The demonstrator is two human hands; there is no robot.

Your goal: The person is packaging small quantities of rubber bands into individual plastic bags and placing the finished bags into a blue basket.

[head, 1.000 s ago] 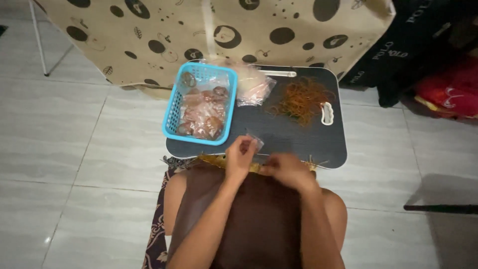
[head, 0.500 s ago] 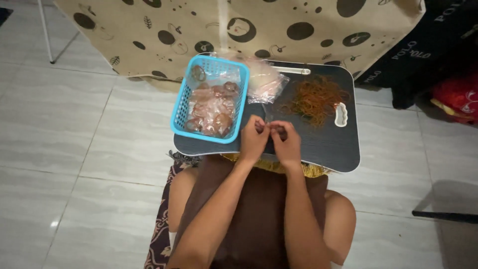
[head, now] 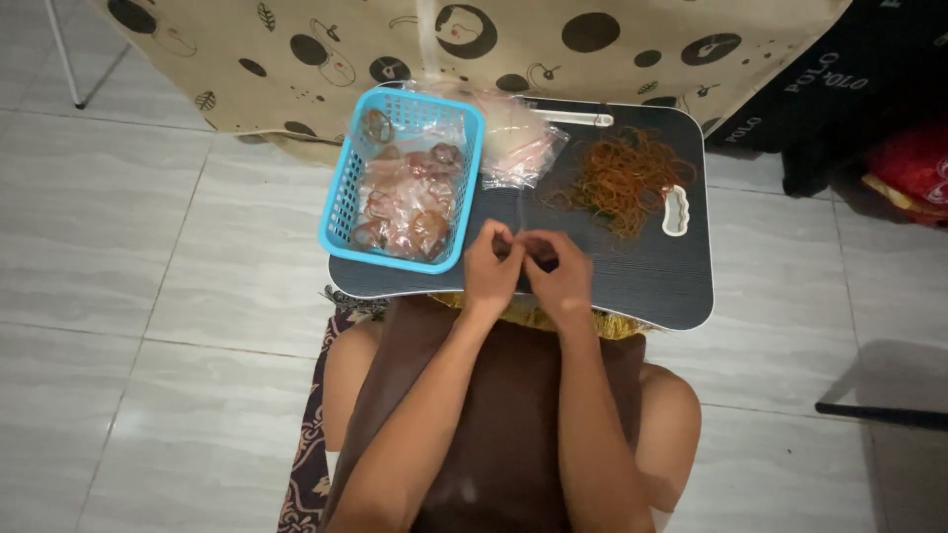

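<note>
A pale grey tiled floor (head: 128, 296) fills most of the view from above. Along the top hangs a beige cloth printed with dark circles and leaves (head: 326, 49). A person sits on the floor, brown fabric over their lap (head: 494, 415), with a dark rectangular lap tray with rounded corners and a pale rim (head: 652, 281) resting across the knees.

On the tray's left side sits a light blue plastic mesh basket (head: 341, 212), filled with small clear bags of reddish-brown contents (head: 410, 202). Just beside the basket, at the tray's far edge, lies a crumpled clear plastic bag (head: 518, 143). To the right of that is a loose heap of orange-brown rubber bands (head: 622, 178), next to a white cut-out handle slot (head: 675, 210).

At the tray's near middle, the left hand (head: 491, 268) and right hand (head: 560, 276) meet, fingers curled and pinched together on something small between them. It is too small and blurred to tell what; a thin pale strand (head: 520, 205) rises from the fingers toward the plastic bag.
</note>
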